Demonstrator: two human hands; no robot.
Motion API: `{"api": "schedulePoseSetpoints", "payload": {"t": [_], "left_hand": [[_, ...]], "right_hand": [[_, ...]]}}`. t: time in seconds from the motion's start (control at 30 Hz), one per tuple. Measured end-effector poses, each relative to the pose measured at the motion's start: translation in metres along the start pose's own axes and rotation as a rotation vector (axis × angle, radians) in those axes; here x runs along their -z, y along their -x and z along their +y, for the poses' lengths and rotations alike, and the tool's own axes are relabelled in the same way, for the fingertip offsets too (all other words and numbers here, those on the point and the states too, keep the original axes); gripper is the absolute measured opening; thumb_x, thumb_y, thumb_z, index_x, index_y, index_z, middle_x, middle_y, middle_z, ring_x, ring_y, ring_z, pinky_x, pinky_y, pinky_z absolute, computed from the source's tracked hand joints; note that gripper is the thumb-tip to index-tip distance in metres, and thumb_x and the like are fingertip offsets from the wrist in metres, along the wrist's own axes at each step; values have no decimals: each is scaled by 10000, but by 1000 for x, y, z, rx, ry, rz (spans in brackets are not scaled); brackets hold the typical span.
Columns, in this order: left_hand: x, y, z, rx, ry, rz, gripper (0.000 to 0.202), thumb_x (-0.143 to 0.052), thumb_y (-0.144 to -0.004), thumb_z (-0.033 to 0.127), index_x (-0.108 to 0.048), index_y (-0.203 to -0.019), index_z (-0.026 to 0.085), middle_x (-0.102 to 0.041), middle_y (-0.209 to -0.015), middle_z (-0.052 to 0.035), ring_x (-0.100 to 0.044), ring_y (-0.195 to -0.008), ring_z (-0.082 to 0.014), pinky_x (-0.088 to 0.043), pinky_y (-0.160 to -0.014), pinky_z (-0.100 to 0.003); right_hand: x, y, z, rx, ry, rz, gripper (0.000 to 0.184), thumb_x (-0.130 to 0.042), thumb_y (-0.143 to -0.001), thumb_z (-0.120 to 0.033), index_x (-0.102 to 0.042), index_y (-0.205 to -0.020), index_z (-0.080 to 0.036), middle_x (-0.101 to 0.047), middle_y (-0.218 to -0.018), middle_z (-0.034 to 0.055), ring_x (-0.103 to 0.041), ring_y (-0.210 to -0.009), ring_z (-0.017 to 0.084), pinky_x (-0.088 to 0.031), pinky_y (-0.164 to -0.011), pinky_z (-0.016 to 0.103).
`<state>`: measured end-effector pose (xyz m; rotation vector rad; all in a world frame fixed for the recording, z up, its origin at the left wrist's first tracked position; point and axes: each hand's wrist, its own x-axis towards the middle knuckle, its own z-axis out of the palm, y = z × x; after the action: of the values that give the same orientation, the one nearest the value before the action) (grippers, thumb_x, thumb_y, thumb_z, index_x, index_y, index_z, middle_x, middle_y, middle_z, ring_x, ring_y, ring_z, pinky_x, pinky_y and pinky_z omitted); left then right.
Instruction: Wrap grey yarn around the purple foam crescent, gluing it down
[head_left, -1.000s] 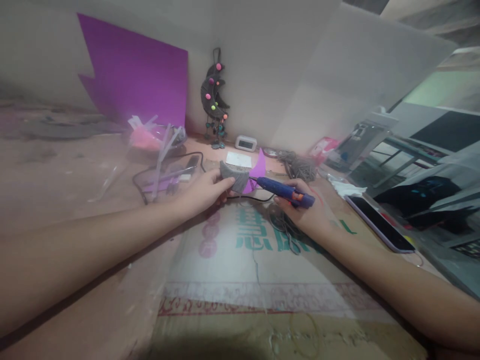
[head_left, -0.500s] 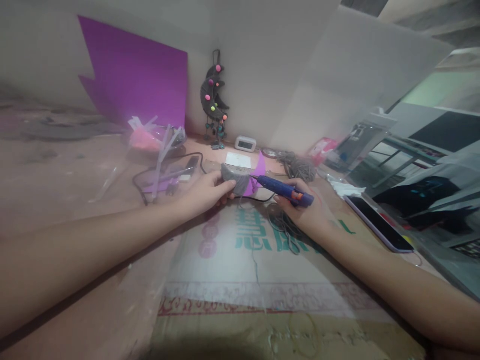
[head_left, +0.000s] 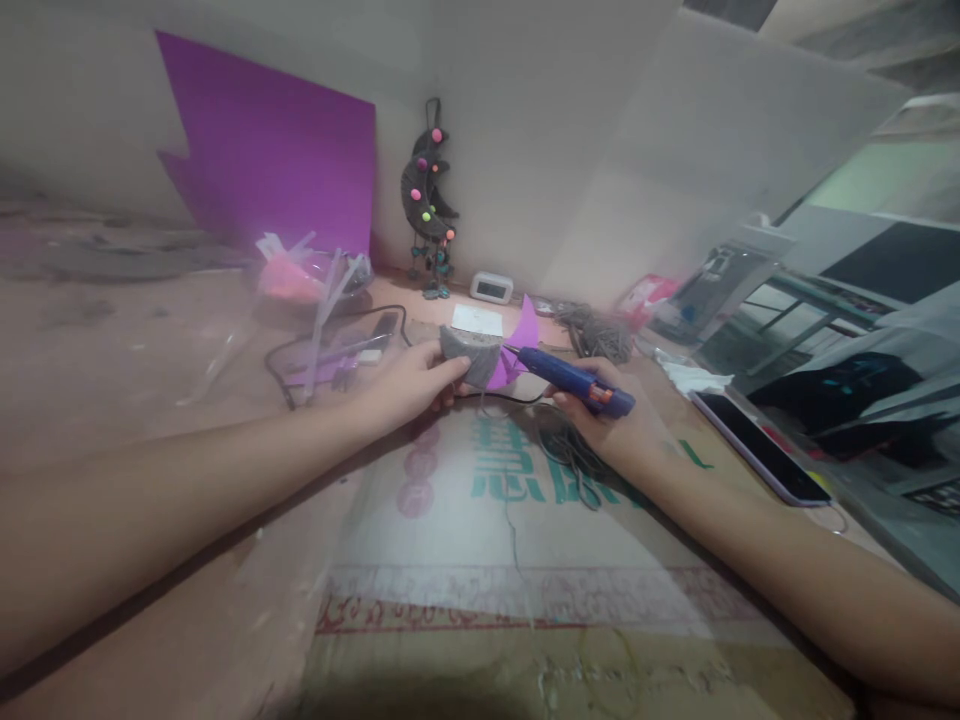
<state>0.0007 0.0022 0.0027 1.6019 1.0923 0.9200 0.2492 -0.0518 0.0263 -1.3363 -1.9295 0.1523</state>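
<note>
My left hand (head_left: 431,378) is closed on a crescent cutout (head_left: 474,362), its left part wrapped in grey yarn and its right part bare purple (head_left: 526,325). The thumb presses on the wrapped part; the other fingers are mostly hidden beneath. In my right hand (head_left: 600,405) is a blue glue gun (head_left: 574,380) with an orange part near its rear. Its nozzle points left, close to where the grey yarn meets the purple; I cannot tell whether it touches. A strand of grey yarn (head_left: 577,460) trails loosely below the right hand.
A decorated dark crescent (head_left: 421,195) hangs on the wall above a small white clock (head_left: 492,287). Purple sheets (head_left: 285,140) lean at the left. A grey yarn bundle (head_left: 600,332) lies behind my right hand, and a phone (head_left: 757,445) at the right edge. Printed cardboard (head_left: 450,540) covers the front.
The glue gun has drawn back slightly to the right and down. The crescent has tilted a little, so more of its purple tip shows. Both hands keep their hold.
</note>
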Motion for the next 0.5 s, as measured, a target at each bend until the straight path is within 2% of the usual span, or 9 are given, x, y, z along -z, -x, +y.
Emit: {"api": "schedulePoseSetpoints", "payload": {"t": [0.33,0.5], "left_hand": [[-1,1,4,45,126,31,166,-528,-875,313,-482,-781,185,-601,-641,-3,-517,-476,-79,-365,-410,-187],[0,0,1,39,121,15,169,-521,-880,332,-489,-802,185,-610,-666,-7,-515,-478,-78,-360,-402,-183]], "right_hand": [[-2,1,3,49,-34,-39,248,-632,-818,-315,-588,-1043,-220,-724,-917,51,-680,-820,212,-524,-764,374],[-1,1,3,81,34,-13,254,-635,-808,-305,-585,-1040,-216,-717,-906,48,-674,-766,203,-519,-690,338]]}}
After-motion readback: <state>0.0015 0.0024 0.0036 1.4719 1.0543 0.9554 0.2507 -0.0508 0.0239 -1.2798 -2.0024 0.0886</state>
